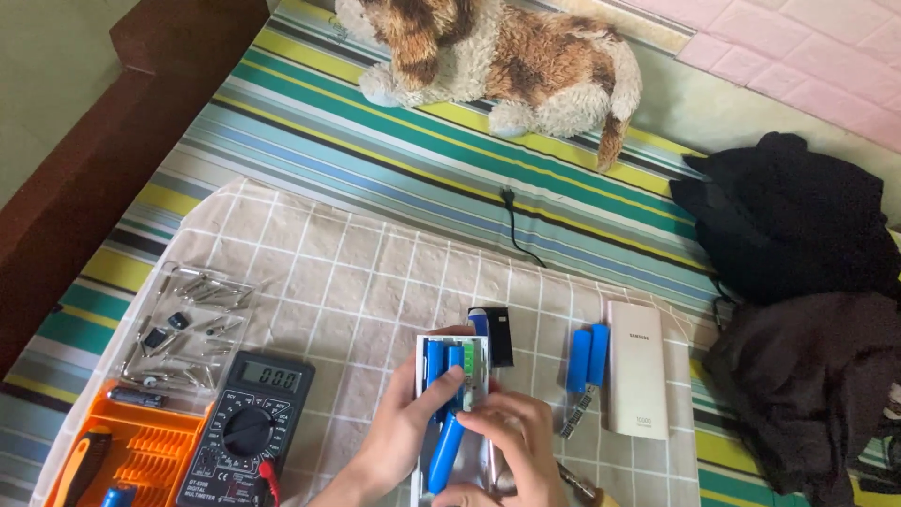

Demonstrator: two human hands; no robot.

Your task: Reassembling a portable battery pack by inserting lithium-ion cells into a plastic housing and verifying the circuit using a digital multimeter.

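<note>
L hand (pixel 399 434) grips white battery tray (pixel 421 352), thumb on blue cell (pixel 445 451). R hand (pixel 516 451) closed round tray's lower end w/ that cell. Multimeter (pixel 246 422) sits left.

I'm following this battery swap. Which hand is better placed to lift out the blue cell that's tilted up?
Probably the left hand: its fingers already rest on the tilted blue cell, while the right hand grips the white case lower down.

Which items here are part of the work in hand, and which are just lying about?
In use: left hand and right hand on the open white case; blue cells; spare blue cell pair; white cover; multimeter; bit tray.

Lying about: plush dog; dark clothes; black cable.
</note>
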